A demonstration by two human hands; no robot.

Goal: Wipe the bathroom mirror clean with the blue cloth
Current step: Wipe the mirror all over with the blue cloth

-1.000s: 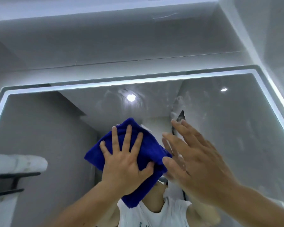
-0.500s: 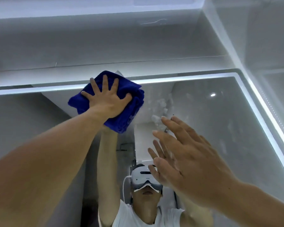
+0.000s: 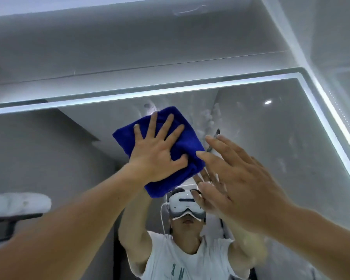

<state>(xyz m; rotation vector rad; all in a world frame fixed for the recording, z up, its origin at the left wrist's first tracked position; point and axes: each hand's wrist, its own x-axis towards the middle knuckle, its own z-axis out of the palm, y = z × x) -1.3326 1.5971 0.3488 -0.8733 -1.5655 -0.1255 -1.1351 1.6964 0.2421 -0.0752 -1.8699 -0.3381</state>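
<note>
I see my left hand [image 3: 156, 150] spread flat, fingers straight, pressing the folded blue cloth [image 3: 182, 146] against the mirror [image 3: 271, 138] just below its lit top edge [image 3: 129, 96]. At three o'clock of the cloth my right hand [image 3: 240, 176] rests open on the glass, fingers pointing toward eleven. White smears [image 3: 210, 118] sit at one o'clock of the cloth.

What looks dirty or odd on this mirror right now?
White blotchy smears cling to the rectangular light-edged bathroom mirror, just right of the folded blue cloth that the left hand presses flat against the glass. More faint streaks show farther right. The right hand is spread open close to the glass.
</note>
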